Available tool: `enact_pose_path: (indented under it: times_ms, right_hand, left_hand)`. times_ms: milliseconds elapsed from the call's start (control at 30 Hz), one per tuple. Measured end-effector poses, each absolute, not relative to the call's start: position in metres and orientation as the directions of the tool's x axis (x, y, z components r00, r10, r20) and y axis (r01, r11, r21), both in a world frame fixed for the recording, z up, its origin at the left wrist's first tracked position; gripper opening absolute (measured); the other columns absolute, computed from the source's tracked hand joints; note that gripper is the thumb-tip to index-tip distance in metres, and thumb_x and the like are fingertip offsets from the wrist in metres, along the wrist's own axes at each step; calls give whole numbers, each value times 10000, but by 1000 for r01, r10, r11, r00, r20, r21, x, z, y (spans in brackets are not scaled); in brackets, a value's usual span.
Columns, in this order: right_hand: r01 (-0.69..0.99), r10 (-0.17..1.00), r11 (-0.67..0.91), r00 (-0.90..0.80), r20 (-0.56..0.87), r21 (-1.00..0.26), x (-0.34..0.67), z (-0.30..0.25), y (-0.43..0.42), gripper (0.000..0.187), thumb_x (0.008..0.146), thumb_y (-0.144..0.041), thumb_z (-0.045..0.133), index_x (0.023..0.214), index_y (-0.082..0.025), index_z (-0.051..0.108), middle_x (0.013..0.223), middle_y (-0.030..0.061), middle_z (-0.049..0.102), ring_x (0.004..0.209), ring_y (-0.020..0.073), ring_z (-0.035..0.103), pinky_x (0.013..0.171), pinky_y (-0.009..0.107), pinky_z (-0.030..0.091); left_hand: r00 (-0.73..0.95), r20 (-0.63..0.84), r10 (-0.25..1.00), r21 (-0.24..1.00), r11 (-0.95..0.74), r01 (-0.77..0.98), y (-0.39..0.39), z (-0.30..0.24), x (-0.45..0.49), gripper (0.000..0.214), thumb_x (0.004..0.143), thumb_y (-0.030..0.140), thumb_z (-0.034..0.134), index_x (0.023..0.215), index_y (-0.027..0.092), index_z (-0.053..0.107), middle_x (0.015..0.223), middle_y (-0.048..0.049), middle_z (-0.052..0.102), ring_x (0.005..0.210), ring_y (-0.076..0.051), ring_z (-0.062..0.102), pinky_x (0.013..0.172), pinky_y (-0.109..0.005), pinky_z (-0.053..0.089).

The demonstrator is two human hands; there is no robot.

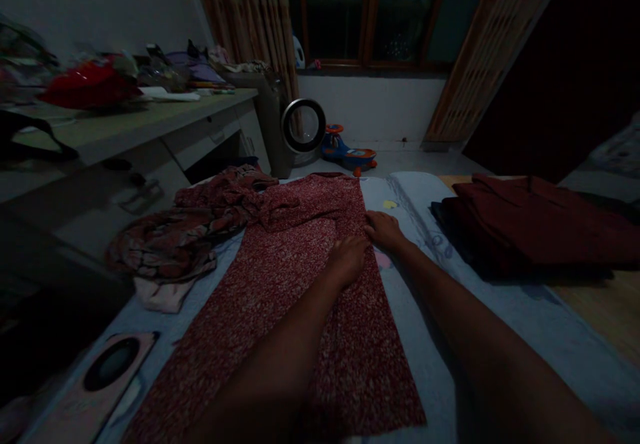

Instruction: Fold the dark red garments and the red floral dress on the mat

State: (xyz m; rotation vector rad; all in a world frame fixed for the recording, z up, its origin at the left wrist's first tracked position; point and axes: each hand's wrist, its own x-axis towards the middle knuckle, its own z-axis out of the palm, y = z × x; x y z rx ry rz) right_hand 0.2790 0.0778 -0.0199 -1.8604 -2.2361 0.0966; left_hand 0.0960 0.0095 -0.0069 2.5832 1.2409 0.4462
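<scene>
A long dark red dress (280,284) with pale speckles lies spread on the light blue bed cover, a sleeve folded across its upper part. My left hand (349,259) rests on the dress near its right side, fingers bent and closed on the fabric. Just beyond it, my right hand (385,229) is at the dress's right edge, its fingers curled over the cloth there. The fingertips of both hands are close together and partly hidden in the dim light.
Crumpled patterned clothing (170,237) lies left of the dress. A pink phone-like object (95,391) with a round dark disc is at lower left. Folded dark red clothes (545,224) are stacked at right. Beyond the bed stand a cluttered desk (200,124) and a blue ride-on toy (347,151).
</scene>
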Motion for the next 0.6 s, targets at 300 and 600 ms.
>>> enact_pose_path:
  times_ms: [300, 600]
  right_hand:
    - [946, 976, 196, -163, 143, -257, 278, -21, 19, 592, 952, -466, 383, 1473, -185, 394, 1514, 137, 452, 1381, 293, 402, 1114, 477, 281]
    - [964, 983, 181, -169, 76, -194, 270, -21, -31, 750, 951, -612, 328, 1540, -153, 262, 1598, 148, 305, 1474, 306, 244, 1163, 582, 172]
  left_hand:
    - [531, 174, 829, 403, -552, 730, 5, -5, 96, 456, 975, 155, 358, 1417, 239, 429, 1406, -55, 564, 1269, -207, 496, 1053, -400, 383]
    - [575, 165, 802, 321, -594, 737, 4, -4, 98, 352, 1020, 313, 378, 1315, 253, 560, 1403, -39, 557, 1281, -212, 465, 1063, -409, 364]
